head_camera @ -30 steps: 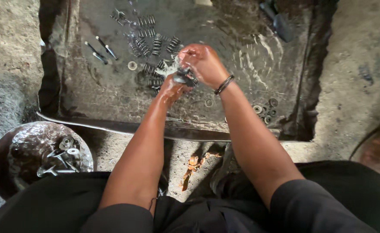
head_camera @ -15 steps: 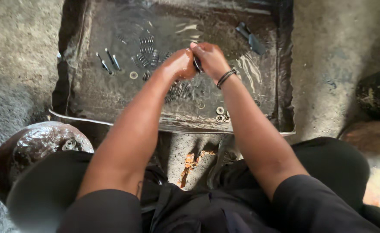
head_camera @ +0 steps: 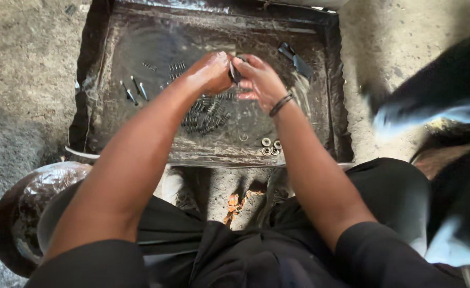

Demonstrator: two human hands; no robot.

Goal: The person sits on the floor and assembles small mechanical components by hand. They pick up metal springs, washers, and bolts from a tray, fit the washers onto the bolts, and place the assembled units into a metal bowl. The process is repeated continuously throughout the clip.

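Concrete floor, wet black tray (head_camera: 96, 106) | our left hand (head_camera: 211, 72) and right hand (head_camera: 259, 80) pinched one small dark part (head_camera: 235, 72) between them over the water for rinsing | springs (head_camera: 205, 114) just below the grip

Springs (head_camera: 205, 114) lie in the tray (head_camera: 101, 106), bolts (head_camera: 134, 90) to their left, washers (head_camera: 271, 146) right.

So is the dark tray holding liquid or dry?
Holding liquid: the tray shows a rippled, reflective surface over the springs.
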